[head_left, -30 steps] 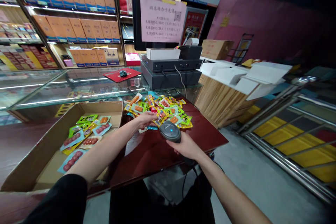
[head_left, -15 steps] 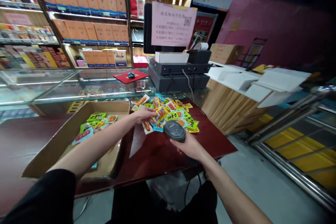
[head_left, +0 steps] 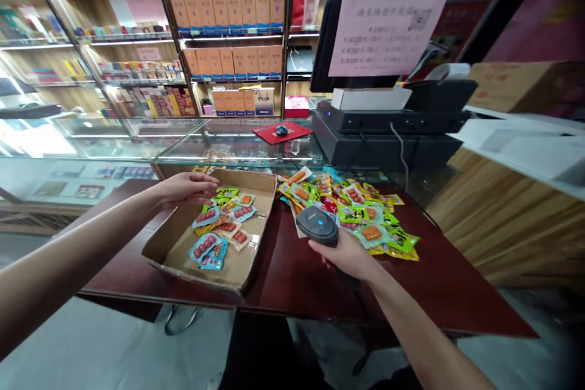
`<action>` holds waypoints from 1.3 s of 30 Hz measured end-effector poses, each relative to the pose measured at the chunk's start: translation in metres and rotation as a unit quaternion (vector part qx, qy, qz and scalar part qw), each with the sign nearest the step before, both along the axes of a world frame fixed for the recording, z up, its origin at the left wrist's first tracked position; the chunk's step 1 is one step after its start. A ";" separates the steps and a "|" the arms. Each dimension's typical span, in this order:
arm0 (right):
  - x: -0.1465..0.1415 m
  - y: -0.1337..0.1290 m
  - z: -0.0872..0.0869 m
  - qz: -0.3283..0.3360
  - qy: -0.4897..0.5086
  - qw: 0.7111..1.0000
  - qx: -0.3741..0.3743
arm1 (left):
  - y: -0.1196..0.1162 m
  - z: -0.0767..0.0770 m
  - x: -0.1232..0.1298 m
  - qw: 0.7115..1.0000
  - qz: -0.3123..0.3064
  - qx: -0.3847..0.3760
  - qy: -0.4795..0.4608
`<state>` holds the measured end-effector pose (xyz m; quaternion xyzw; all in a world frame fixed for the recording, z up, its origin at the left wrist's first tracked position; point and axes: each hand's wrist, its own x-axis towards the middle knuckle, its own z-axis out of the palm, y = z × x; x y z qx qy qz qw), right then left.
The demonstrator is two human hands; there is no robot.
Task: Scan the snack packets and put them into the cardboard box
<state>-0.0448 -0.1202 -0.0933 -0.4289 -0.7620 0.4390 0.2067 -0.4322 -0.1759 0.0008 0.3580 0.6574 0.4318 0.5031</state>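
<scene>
My left hand point(head_left: 185, 187) is over the back left edge of a shallow cardboard box point(head_left: 171, 247); its fingers are stretched out, slightly blurred, with nothing visible in them. Inside the box lie several small snack packets point(head_left: 205, 247), some blue with reddish sausage pieces, others green or yellow. My right hand point(head_left: 347, 253) is wrapped round a dark barcode scanner point(head_left: 317, 225), which has a small blue light lit on top. Just behind and right of the scanner spreads a loose pile of colourful snack packets point(head_left: 370, 233) on the dark red table point(head_left: 292, 283).
A glass counter point(head_left: 219, 143) runs behind the table, with a mouse point(head_left: 281, 130) on a red mat. At the back right stand a cash drawer point(head_left: 388, 146) and a monitor with a pink paper sign point(head_left: 384, 33). Shelves of orange boxes point(head_left: 228, 9) line the wall.
My left hand has left the pile, where it held a yellow packet, and moved left over the box. The view has turned left. The scanner stays in my right hand, its blue light now showing.
</scene>
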 end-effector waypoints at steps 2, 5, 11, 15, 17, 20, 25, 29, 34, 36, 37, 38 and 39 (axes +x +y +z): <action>0.002 -0.001 0.000 -0.002 0.002 1.000 0.002 | 0.006 -0.003 0.010 1.000 -0.011 0.003 0.005; 0.016 -0.002 -0.003 -0.029 0.010 1.000 -0.005 | 0.030 -0.010 0.042 0.998 -0.066 0.011 0.012; 0.073 -0.006 -0.004 -0.121 0.008 0.992 -0.016 | 0.099 -0.040 0.142 0.971 -0.234 0.039 0.020; 0.110 -0.012 0.000 -0.175 0.007 0.984 -0.008 | 0.142 -0.073 0.215 0.947 -0.296 0.078 0.101; 0.127 -0.014 -0.002 -0.201 -0.003 0.979 -0.015 | 0.159 -0.088 0.245 0.924 -0.330 0.104 0.164; 0.149 -0.014 -0.008 -0.224 -0.027 0.974 -0.025 | 0.179 -0.102 0.279 0.872 -0.358 0.165 0.289; 0.172 -0.011 -0.016 -0.232 -0.015 0.972 -0.034 | 0.202 -0.110 0.313 0.778 -0.368 0.263 0.437; 0.182 -0.009 -0.023 -0.237 -0.003 0.971 -0.038 | 0.214 -0.116 0.328 0.744 -0.410 0.234 0.473; 0.184 -0.007 -0.033 -0.227 -0.008 0.973 -0.033 | 0.217 -0.118 0.335 0.741 -0.414 0.217 0.482; 0.180 -0.007 -0.033 -0.224 -0.005 0.974 -0.035 | 0.215 -0.114 0.330 0.750 -0.410 0.206 0.476; 0.176 -0.008 -0.033 -0.224 -0.003 0.974 -0.037 | 0.213 -0.112 0.325 0.759 -0.403 0.200 0.471; 0.172 -0.008 -0.031 -0.222 -0.001 0.974 -0.039 | 0.212 -0.109 0.319 0.770 -0.395 0.194 0.462; 0.167 -0.009 -0.029 -0.220 0.002 0.975 -0.040 | 0.209 -0.106 0.310 0.782 -0.387 0.188 0.450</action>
